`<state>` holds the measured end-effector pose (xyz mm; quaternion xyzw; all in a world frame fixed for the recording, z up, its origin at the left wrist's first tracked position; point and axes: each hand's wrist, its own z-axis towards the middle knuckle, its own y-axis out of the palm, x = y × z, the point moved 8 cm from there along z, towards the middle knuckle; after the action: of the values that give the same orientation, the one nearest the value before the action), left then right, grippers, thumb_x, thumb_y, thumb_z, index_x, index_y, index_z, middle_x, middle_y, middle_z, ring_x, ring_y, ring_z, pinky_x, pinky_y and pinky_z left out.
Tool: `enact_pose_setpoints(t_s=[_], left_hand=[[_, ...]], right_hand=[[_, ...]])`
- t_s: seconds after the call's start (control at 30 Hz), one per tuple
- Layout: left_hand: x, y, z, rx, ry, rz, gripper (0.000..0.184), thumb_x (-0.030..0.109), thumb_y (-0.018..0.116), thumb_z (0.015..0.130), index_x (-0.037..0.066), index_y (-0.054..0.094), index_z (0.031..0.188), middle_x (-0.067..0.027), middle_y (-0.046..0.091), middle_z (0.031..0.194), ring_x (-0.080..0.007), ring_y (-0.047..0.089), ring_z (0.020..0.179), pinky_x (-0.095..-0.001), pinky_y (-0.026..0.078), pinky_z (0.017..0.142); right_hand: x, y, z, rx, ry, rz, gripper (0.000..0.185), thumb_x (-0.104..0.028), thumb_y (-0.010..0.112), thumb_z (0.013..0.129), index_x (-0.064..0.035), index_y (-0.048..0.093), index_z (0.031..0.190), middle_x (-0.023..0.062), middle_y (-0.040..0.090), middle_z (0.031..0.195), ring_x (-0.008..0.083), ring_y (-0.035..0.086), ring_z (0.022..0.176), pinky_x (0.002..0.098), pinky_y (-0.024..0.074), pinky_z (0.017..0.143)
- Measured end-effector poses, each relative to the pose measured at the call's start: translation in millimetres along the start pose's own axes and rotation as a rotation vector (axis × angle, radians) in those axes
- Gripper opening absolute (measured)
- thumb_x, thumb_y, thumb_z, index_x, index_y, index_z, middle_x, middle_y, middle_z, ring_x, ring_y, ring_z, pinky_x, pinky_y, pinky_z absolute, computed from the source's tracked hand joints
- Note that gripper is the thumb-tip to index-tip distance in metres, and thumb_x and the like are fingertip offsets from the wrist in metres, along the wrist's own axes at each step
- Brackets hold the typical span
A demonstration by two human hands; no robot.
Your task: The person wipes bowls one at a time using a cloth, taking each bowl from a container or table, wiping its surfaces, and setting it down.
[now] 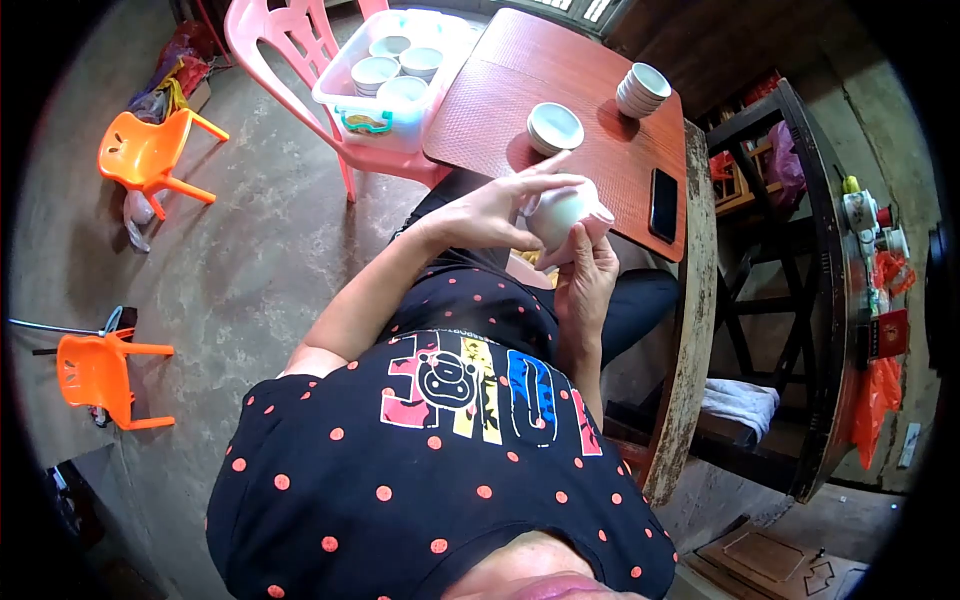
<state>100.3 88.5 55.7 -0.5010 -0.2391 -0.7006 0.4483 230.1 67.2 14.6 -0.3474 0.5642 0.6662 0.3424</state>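
Note:
In front of my body, above my lap, I hold a white bowl (pixel 562 212) tilted between both hands. My left hand (pixel 485 215) spans its left side, with the fingers along the far edge and the thumb low on the near side. My right hand (pixel 587 268) grips the bowl from below and right, thumb pointing up. Pale, pinkish-white material (pixel 598 224) shows by the right fingers; whether it is cloth or paper I cannot tell. Just beyond, a short stack of bowls (pixel 555 128) stands on the reddish-brown table (pixel 490 100).
A taller bowl stack (pixel 642 90) and a phone (pixel 663 204) are on the table. A clear plastic bin (pixel 335 85) with several bowl stacks rests on a pink chair (pixel 275 30). Orange chairs (pixel 150 150) stand left; a dark wooden frame (pixel 800 300) is right.

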Motion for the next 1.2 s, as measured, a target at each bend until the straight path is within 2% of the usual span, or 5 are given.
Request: enact_pose_setpoints(t_s=[0.2, 0.53, 0.67, 1.0, 1.2], left_hand=[[-35.8, 2.3, -10.1, 0.158, -0.54, -0.346, 0.072, 0.027, 0.072, 0.08, 0.003, 0.036, 0.138, -0.0147, 0.049, 0.129, -0.0225, 0.05, 0.117, -0.036, 0.04, 0.099], [13.7, 6.4, -1.0, -0.121, 0.078, 0.171, 0.082, 0.015, 0.078, 0.069, 0.012, 0.038, 0.14, -0.0131, 0.026, 0.149, -0.0261, 0.032, 0.134, -0.0414, 0.031, 0.109], [-23.5, -6.1, -7.0, 0.128, -0.386, -0.441, 0.073, 0.024, 0.074, 0.077, 0.0, 0.04, 0.136, -0.012, 0.045, 0.135, -0.0208, 0.048, 0.119, -0.0348, 0.036, 0.103], [23.6, 13.6, -4.7, -0.134, 0.053, 0.31, 0.067, 0.007, 0.077, 0.065, 0.008, 0.053, 0.128, -0.0135, 0.046, 0.131, -0.0274, 0.045, 0.122, -0.038, 0.039, 0.101], [-33.2, -14.2, -11.3, 0.047, -0.411, -0.321, 0.041, 0.031, 0.063, 0.088, 0.001, 0.058, 0.115, -0.0045, 0.06, 0.103, -0.0125, 0.057, 0.096, -0.0269, 0.047, 0.084]], right_hand=[[-7.3, 6.5, -3.2, 0.025, -0.063, -0.057, 0.025, -0.016, 0.061, 0.09, 0.004, 0.061, 0.104, 0.0088, 0.065, 0.088, 0.0124, 0.062, 0.071, 0.0223, 0.0515, 0.053], [-10.6, -1.3, 0.6, -0.032, 0.08, -0.03, 0.027, -0.015, 0.06, 0.09, 0.0057, 0.06, 0.106, 0.0103, 0.065, 0.09, 0.0143, 0.063, 0.071, 0.0239, 0.0507, 0.054], [-9.8, 3.8, -0.5, -0.078, 0.095, 0.014, 0.027, -0.016, 0.061, 0.089, 0.0062, 0.06, 0.105, 0.0108, 0.065, 0.087, 0.014, 0.062, 0.068, 0.0243, 0.0507, 0.055], [2.5, -5.6, -2.5, -0.224, 0.315, -0.09, 0.031, -0.019, 0.064, 0.087, 0.0068, 0.058, 0.102, 0.0114, 0.064, 0.084, 0.0154, 0.062, 0.062, 0.0243, 0.0522, 0.053], [10.4, -11.1, -0.9, -0.182, 0.346, 0.122, 0.035, -0.024, 0.065, 0.087, 0.0055, 0.058, 0.105, 0.0127, 0.065, 0.091, 0.0169, 0.065, 0.072, 0.0265, 0.0553, 0.063]])
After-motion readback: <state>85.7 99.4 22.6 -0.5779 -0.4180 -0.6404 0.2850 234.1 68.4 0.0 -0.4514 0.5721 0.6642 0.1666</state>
